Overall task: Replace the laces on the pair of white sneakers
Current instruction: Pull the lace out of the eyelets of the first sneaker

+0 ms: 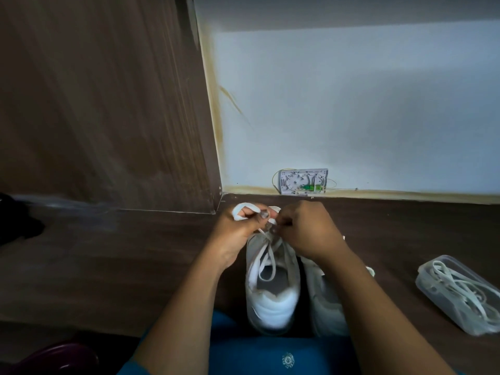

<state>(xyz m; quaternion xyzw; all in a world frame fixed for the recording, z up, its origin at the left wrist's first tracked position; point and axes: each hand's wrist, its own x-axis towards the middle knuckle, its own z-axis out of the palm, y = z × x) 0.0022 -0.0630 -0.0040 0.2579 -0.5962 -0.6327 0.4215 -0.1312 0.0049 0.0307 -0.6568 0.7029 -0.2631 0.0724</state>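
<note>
Pair of white sneakers on a dark wood table, lacing in hand

Left sneaker and right sneaker are set side by side at the near middle of the table, heels near, toes far; the right sneaker is partly covered by the forearm; a white lace is drawn up from the left sneaker's eyelets to both hands above its toe end; a loop of it is gripped by the curled fingers of the left hand; the lace is pinched by the closed fingertips of the right hand, just beside the left; a clear plastic box with loose white laces coiled inside is placed well apart at the right; a small white wall box is mounted at the far edge; blue cloth is seen nearest.
</note>
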